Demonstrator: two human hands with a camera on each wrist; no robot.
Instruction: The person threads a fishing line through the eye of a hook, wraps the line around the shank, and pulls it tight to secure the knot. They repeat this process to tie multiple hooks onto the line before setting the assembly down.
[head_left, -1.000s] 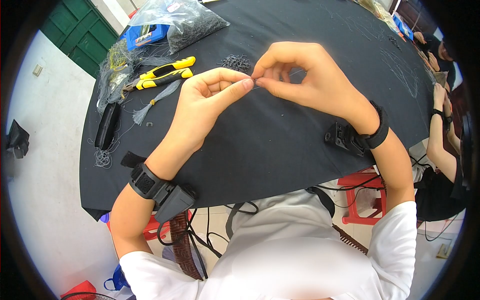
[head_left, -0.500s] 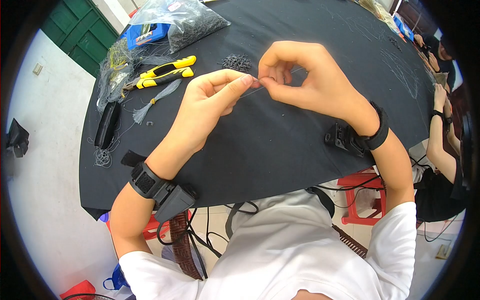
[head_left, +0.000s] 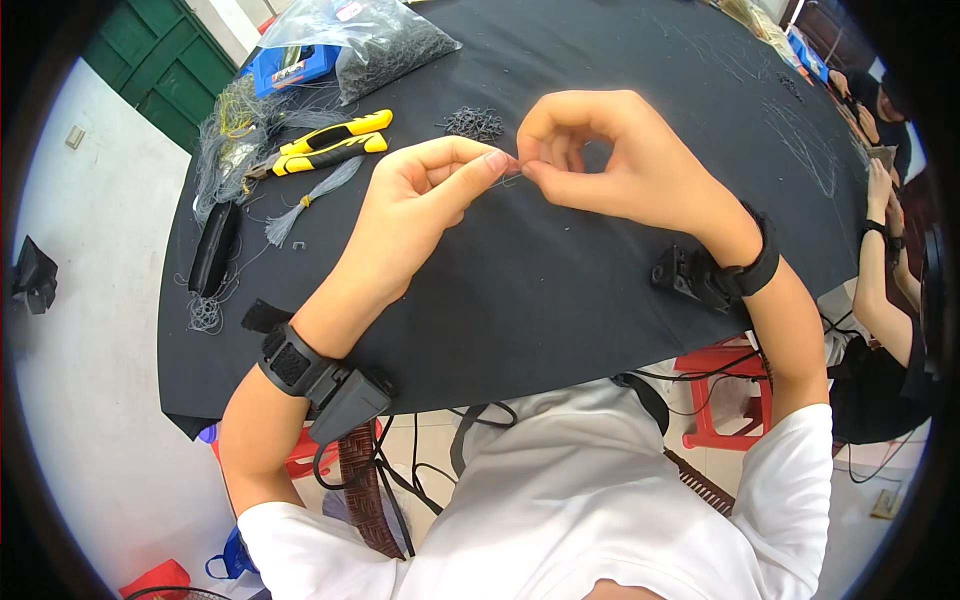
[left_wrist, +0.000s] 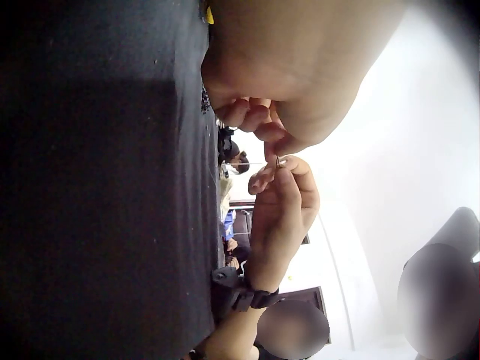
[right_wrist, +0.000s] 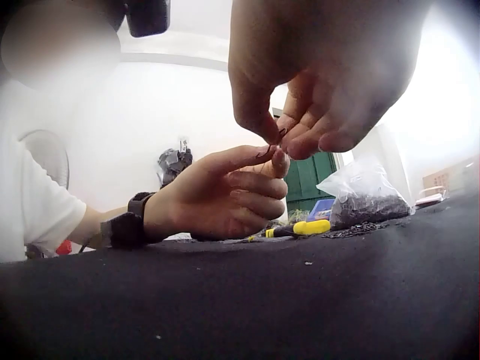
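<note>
In the head view the left hand [head_left: 412,205] and right hand [head_left: 625,165] meet at their fingertips above the black-covered table. Thumb and forefinger of the left hand [right_wrist: 225,193] pinch a small dark curved piece [right_wrist: 264,152], seen in the right wrist view. The right hand [right_wrist: 322,67] pinches at a dark bit beside it, fingertips nearly touching the left ones. A thin pale thread [head_left: 510,181] curls just below the fingertips. Exactly how thread and piece join is hidden by the fingers.
Yellow-black pliers [head_left: 330,145], a tied thread bundle [head_left: 304,203] and a black case [head_left: 214,250] lie left. Behind are a pile of small dark pieces [head_left: 472,124], a clear bag [head_left: 390,55] and a blue box [head_left: 290,70]. Loose threads [head_left: 805,145] lie right, near another person.
Both hands' fingertips have shifted slightly right. The straight thread seen half a second ago beside the fingertips now shows as a short curl. Both hands keep their pinch.
</note>
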